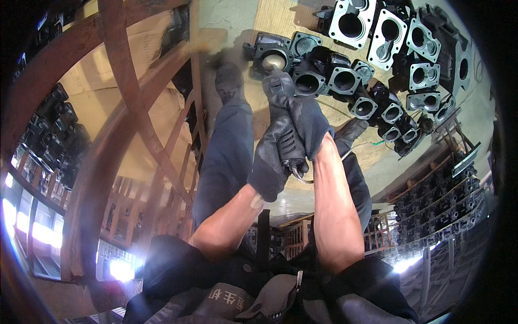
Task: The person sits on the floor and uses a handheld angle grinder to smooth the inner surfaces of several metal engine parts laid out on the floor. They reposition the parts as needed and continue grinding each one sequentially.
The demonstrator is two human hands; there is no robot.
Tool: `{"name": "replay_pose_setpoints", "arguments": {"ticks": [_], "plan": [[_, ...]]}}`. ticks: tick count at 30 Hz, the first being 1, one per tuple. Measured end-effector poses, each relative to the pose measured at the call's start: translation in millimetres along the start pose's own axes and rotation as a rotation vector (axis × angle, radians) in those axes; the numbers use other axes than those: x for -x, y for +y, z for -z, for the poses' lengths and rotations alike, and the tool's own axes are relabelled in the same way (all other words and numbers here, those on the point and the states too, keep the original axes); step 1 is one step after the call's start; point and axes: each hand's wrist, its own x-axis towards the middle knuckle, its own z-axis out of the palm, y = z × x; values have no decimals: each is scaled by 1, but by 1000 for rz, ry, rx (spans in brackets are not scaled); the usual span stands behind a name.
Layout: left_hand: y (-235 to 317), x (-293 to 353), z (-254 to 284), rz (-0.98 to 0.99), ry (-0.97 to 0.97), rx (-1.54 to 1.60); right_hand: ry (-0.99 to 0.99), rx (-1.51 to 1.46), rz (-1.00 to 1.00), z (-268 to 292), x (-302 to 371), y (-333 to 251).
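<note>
Head view, and I'm standing here looking at a dark corded power tool (292,147) sitting between this person's gloved hands, its front end pointing at a black casting (261,66) with a squarish flange and a shiny round face in its opening. Can't tell whether the tip is actually touching, it's overlapping the lower edge from here.

The tool's looking stiff, with a hard ribbed casing, and I'm guessing it's weighing enough to want both hands. Probably not fragile, but the smooth casing could be getting slippery under a greasy glove. I'd be taking hold at the vented rear body and again up by the neck, fingers staying off the front end and the cord (295,173) hanging free.

That's roughly what's happening: the left hand (266,170) is wrapping round the rear, the right hand (313,127) is closing on it further forward. Both are curling snugly, no gap showing, though the fingertips are hiding. More castings (344,80) are lying alongside on a tan sheet (275,19).
</note>
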Motion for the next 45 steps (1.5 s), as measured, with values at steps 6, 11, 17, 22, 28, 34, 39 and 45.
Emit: {"name": "replay_pose_setpoints", "arguments": {"ticks": [6,11,17,22,28,34,39,45], "plan": [[-3,0,14,12,-50,69,-17,377,227,3,5,4],[5,6,-4,4,48,-20,-19,641,366,3,-2,9],[14,-8,-5,-7,-9,24,-24,304,60,0,-13,-4],[13,-14,8,-45,-139,83,-10,142,-74,-7,-10,-12],[10,9,-10,-14,75,7,20,198,57,-1,-1,2],[11,6,4,28,-7,47,-3,205,19,-3,5,-5],[13,5,10,16,-105,60,-5,205,40,-5,-2,1],[18,-13,4,-25,-82,-12,-11,463,132,-1,-25,-2]]}}
